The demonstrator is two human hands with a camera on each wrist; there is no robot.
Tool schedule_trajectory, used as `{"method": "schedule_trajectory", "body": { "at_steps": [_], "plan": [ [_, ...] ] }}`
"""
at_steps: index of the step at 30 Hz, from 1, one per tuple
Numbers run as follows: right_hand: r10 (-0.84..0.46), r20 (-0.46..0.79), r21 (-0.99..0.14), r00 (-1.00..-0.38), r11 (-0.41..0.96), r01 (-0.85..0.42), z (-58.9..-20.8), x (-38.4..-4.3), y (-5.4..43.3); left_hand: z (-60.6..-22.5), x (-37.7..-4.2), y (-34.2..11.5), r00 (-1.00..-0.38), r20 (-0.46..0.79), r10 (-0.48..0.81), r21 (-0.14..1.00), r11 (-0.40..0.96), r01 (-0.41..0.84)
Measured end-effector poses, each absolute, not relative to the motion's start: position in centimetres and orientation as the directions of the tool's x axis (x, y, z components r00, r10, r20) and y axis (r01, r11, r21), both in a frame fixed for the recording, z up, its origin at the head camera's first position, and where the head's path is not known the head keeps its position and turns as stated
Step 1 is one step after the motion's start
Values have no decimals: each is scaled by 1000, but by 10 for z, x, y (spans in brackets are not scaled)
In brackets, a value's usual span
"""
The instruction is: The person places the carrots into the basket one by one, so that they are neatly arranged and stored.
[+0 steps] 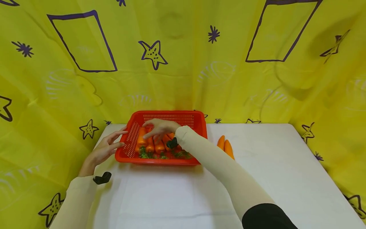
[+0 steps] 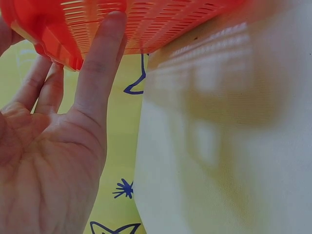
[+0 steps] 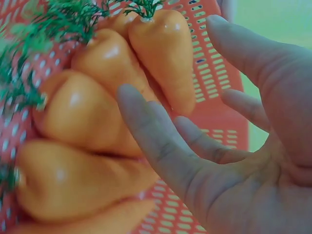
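Observation:
A red plastic basket (image 1: 166,161) with slotted walls stands near the back of the white table. Inside lie several plump orange toy carrots (image 3: 163,53) with green leafy tops. At the basket's left side my left hand (image 1: 104,150) touches the rim and wall with extended, spread fingers; one finger (image 2: 100,63) lies along the slotted wall. My right hand (image 1: 161,127) is over the carrots inside, its fingers spread and slightly bent. In the right wrist view, nothing shows held between those fingers. The right hand and sleeve hide some carrots in the head view.
Two orange carrots (image 1: 228,148) lie on the white table (image 1: 274,165) right of the basket, their lower ends hidden by my right forearm. A yellow patterned cloth (image 1: 183,79) hangs behind the table and along both sides.

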State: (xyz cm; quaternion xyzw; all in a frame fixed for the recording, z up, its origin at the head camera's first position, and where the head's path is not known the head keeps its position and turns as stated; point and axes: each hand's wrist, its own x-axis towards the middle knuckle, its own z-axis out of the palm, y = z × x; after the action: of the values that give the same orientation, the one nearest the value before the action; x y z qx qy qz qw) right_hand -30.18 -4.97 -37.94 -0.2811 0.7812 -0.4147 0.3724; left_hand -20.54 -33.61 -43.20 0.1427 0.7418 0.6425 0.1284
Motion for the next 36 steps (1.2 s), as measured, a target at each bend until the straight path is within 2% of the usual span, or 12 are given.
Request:
{"method": "schedule_trajectory", "body": {
  "at_steps": [7,12,15,23,36],
  "plan": [
    [-789,-250,-793,-561,499,-348,-366,-298,-22,-432,-204,-336,-927,-3,376,991,126,48],
    [-816,-127,-692,-564,480,-539,-362,-295,0,-433,-204,-335,-925,-2,380,990,133,52],
    [-814,-76,-626,-577,489,-608,-356,-288,18,-433,-204,-335,-925,-5,380,988,144,54],
    [-782,48,-593,-621,478,-648,-346,-269,77,-433,-204,-337,-924,4,382,986,150,67],
    [-658,86,-680,-748,511,-527,-344,-236,184,-432,-203,-336,-917,23,399,986,141,86]
  ]
}}
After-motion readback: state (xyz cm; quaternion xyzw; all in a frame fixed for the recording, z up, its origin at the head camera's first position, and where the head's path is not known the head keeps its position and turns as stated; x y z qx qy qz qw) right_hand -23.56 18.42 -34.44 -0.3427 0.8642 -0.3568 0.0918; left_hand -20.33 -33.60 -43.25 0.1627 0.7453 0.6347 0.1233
